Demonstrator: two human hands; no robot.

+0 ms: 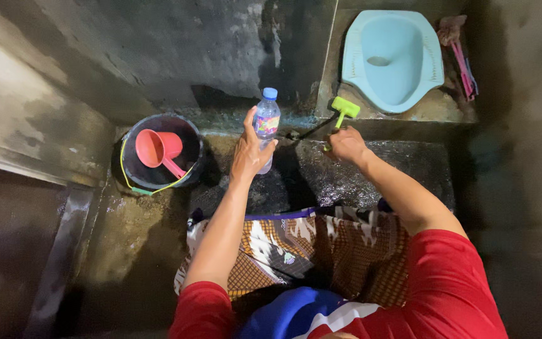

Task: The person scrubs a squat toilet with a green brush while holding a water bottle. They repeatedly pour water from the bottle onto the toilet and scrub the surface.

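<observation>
- Plastic bottle (266, 122), clear with a blue cap and a bright label, stands upright in the left hand (250, 152); that grip is wrapped around its lower body, thumb toward the label.
- Green-headed brush (344, 110) is in the right hand (346, 144), its grip curled tight on the handle, head pointing away toward the pale blue squat toilet (393, 56).
- Just under both grips lies the wet, dark concrete floor (359, 179).
- Left of the bottle grip, well apart, a black bucket (134, 172) holds a pink dipper (158, 149).
- To scrub well, I judge: hold the bottle steady and capped side up, and keep the bristles flat on the wet patch.
</observation>
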